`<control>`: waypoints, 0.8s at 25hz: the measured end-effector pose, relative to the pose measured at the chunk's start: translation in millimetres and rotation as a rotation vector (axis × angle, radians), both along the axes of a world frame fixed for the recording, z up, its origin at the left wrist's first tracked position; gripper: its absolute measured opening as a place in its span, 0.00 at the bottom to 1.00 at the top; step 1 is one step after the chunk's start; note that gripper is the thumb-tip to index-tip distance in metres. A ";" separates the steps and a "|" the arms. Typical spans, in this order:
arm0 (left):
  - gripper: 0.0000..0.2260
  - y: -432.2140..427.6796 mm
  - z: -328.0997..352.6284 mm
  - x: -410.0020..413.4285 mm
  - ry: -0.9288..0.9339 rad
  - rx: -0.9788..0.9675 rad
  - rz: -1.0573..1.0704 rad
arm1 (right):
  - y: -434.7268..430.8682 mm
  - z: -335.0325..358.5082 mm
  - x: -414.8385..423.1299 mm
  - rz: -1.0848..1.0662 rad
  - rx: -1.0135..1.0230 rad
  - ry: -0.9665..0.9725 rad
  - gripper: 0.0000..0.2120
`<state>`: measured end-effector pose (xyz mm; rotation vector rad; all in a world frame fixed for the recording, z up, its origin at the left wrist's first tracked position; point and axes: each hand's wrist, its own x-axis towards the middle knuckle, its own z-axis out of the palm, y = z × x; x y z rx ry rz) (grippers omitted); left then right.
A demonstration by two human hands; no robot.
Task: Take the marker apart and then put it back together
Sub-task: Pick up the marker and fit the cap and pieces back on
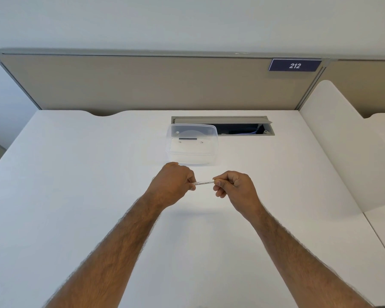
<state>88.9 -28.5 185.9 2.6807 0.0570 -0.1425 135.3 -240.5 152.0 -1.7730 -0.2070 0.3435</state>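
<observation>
- Fingers point(192, 179) of the left hand point(172, 183) curled shut around one end of a white marker point(203, 182), while the right hand point(233, 185) pinched the other end between thumb and fingertips.
- Both hands held the marker level above the white desk point(76, 196), its printed barrel showing in the gap between them.
- A clear plastic container point(191, 143) sat just beyond the hands, near the open cable hatch point(242, 126) at the far edge.
- A blue sign point(295, 65) reading 212 hung on the far right of the partition.
</observation>
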 end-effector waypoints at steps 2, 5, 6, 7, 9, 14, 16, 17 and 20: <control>0.03 -1.3 0.4 0.6 -0.026 0.016 -0.008 | -0.4 -0.5 -0.6 -0.004 0.005 0.007 0.06; 0.05 -2.8 -0.1 1.8 -0.062 0.036 -0.025 | -0.9 -0.4 -1.0 -0.012 0.015 0.019 0.06; 0.05 -3.3 -0.4 2.1 -0.074 0.043 -0.034 | -1.2 -0.1 -0.9 -0.015 0.019 0.023 0.06; 0.05 -3.7 -0.7 2.9 -0.080 0.043 -0.040 | -1.6 0.1 -0.8 -0.018 0.024 0.025 0.06; 0.05 -4.4 -0.7 3.9 -0.083 0.039 -0.045 | -2.1 0.1 -0.9 -0.025 0.030 0.027 0.06; 0.05 -6.5 -2.2 3.7 -0.123 0.103 -0.079 | -0.7 -3.9 -5.8 -0.040 0.035 0.062 0.06; 0.06 -6.9 -4.5 2.3 -0.137 0.110 -0.068 | 0.0 -5.9 -7.7 -0.048 0.041 0.077 0.06; 0.06 -6.7 -5.7 2.4 -0.140 0.116 -0.066 | 0.4 -6.8 -7.8 -0.051 0.049 0.084 0.06; 0.08 -5.3 -10.7 3.8 -0.171 0.127 -0.071 | 1.0 -7.8 -7.9 -0.056 0.067 0.097 0.06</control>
